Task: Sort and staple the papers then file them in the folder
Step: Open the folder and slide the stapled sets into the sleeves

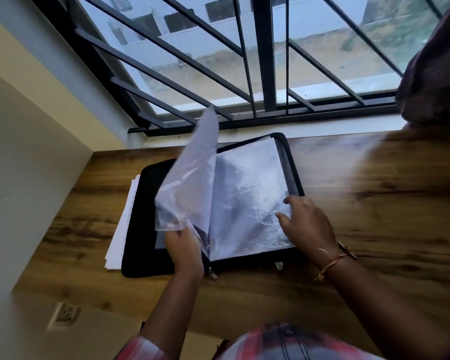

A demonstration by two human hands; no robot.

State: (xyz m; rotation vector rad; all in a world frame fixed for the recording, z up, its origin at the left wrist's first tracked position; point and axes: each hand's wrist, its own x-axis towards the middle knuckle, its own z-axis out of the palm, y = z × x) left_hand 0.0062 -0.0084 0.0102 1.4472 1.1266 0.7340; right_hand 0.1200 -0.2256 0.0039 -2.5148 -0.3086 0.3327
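Left hand (pixel 183 252) pinches the near corner of the lifted sleeves (pixel 190 172), a few clear plastic pockets stood up and leaning left, probably so that the pocket underneath is laid bare. Right hand (pixel 309 224) lies with loosely spread fingers on the right edge of the flat sleeve (pixel 244 198), gripping nothing; it seems to pin that page down or feel for its opening. Both belong to the folder (pixel 138 229), a black zip case lying open in the middle of the desk (pixel 374 203), its spine running near to far. The papers (pixel 122 229), a white stack, poke out from under the folder's left cover, touching it and well apart from either hand, so filing looks not yet begun; whether they are stapled cannot be told, and no stapler shows. A thread bracelet (pixel 335 258) circles the right wrist. Beyond the folder's far edge stands a barred window (pixel 244 61).
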